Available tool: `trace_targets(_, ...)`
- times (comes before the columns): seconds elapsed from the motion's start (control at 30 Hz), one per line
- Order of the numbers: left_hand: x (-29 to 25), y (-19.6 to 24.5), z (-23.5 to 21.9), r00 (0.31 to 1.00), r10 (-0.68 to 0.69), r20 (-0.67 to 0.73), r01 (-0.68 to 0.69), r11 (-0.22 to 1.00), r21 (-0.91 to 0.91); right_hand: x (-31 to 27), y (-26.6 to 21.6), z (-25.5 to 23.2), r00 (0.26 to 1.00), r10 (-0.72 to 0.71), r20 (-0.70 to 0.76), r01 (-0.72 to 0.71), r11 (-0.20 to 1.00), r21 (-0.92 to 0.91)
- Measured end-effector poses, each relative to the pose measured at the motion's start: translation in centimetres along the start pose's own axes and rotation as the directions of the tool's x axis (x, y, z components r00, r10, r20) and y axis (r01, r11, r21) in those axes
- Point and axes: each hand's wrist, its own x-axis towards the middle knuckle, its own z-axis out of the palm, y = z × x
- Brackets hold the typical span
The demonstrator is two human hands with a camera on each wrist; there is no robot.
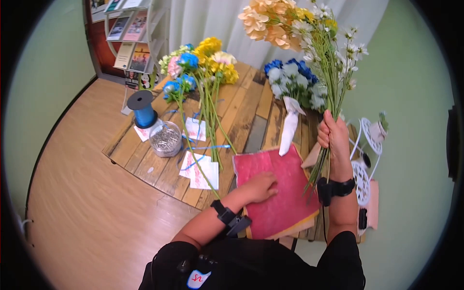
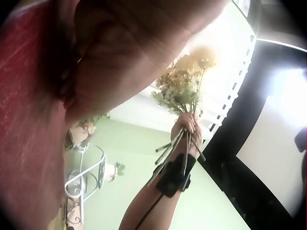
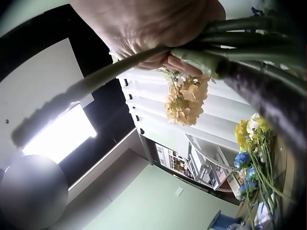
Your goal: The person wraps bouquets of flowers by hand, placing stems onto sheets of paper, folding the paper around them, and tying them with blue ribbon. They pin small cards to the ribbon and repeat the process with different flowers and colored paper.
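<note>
My right hand (image 1: 334, 134) grips the stems of an artificial flower bouquet (image 1: 332, 65), held up over the table's right side. Peach blooms (image 1: 270, 24) and small white daisies (image 1: 357, 50) top it, and the cut stem ends (image 1: 316, 171) poke out below the fist. In the right wrist view, thick green stems (image 3: 259, 50) cross close in front of the palm. My left hand (image 1: 262, 187) rests on a red sheet (image 1: 287, 210) with its fingers loosely bent and no object in them. Beyond that sheet lies a blue and white bunch (image 1: 292, 77) with a white-wrapped handle (image 1: 290, 128).
Yellow, blue and pink flowers (image 1: 208, 63) lie on the wooden table (image 1: 241, 106), stems toward me. Left of them are a blue ribbon spool (image 1: 143, 111), a tub of metal pins (image 1: 166, 139) and printed cards (image 1: 204, 175). A white metal plant stand (image 1: 361, 181) stands at right.
</note>
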Motion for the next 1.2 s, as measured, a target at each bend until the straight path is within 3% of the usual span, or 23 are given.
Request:
trace_targets(0.27,0.1,0.4,-0.5,1.000,-0.008,0.006,0.008,1.000,-0.025,-12.9,6.5,-1.6,0.966,0.223,-0.131,-0.222,0.975,0.018)
trace_targets(0.43,0.1,0.9,-0.6,1.000,-0.023,0.019,0.022,1.000,0.018,-14.7,13.0,-1.6,0.944,0.288,-0.162,-0.275,0.956,0.100)
trace_targets(0.5,0.0,1.2,-0.3,1.000,0.006,0.017,-0.007,0.997,0.071,-14.8,16.0,-1.4,0.949,0.273,-0.160,-0.288,0.955,-0.074)
trace_targets(0.53,0.0,1.4,-0.3,1.000,0.010,0.028,-0.012,0.997,0.075,-14.8,16.5,-1.5,0.947,0.272,-0.168,-0.286,0.956,-0.065)
trace_targets(0.6,-0.4,1.9,-0.5,1.000,-0.025,0.010,0.025,0.998,0.061,-14.5,16.9,-1.5,0.923,0.375,-0.086,-0.380,0.923,-0.052)
trace_targets(0.8,-0.7,3.3,-1.7,0.996,-0.084,0.041,0.083,0.996,0.026,-12.7,16.9,-1.3,0.911,0.407,0.063,-0.406,0.913,-0.030)
trace_targets(0.93,-1.0,3.1,-2.0,0.996,-0.087,-0.007,0.087,0.994,0.064,-13.0,15.4,-1.3,0.858,0.513,0.034,-0.513,0.858,-0.015)
trace_targets(0.97,-1.2,2.7,-2.1,0.995,-0.056,-0.082,0.070,0.983,0.170,-13.2,15.3,-1.6,0.858,0.513,0.031,-0.513,0.859,-0.012)
trace_targets(1.0,-1.3,2.9,-2.6,0.995,-0.056,-0.079,0.069,0.983,0.171,-13.6,15.2,-2.1,0.911,0.412,0.020,-0.402,0.899,-0.175)
trace_targets(1.03,-1.5,3.3,-3.2,0.981,-0.062,-0.185,0.113,0.952,0.283,-13.8,14.9,-2.6,0.952,0.305,0.030,-0.278,0.900,-0.335)
trace_targets(1.07,-1.7,3.4,-3.8,0.956,-0.056,-0.290,0.170,0.907,0.386,-14.0,14.4,-3.4,0.951,0.306,0.033,-0.278,0.900,-0.334)
trace_targets(1.1,-1.9,2.8,-4.3,0.955,-0.059,-0.291,0.174,0.906,0.387,-14.2,13.6,-4.6,0.990,0.137,0.016,-0.099,0.783,-0.614)
trace_targets(1.13,-2.1,2.0,-4.8,0.941,-0.046,-0.335,0.200,0.873,0.445,-14.3,13.1,-5.8,0.998,-0.033,0.055,0.064,0.555,-0.830)
trace_targets(1.2,-2.3,1.3,-5.5,0.926,-0.031,-0.377,0.230,0.837,0.496,-14.0,12.9,-8.8,0.999,0.025,-0.023,-0.033,0.601,-0.799)
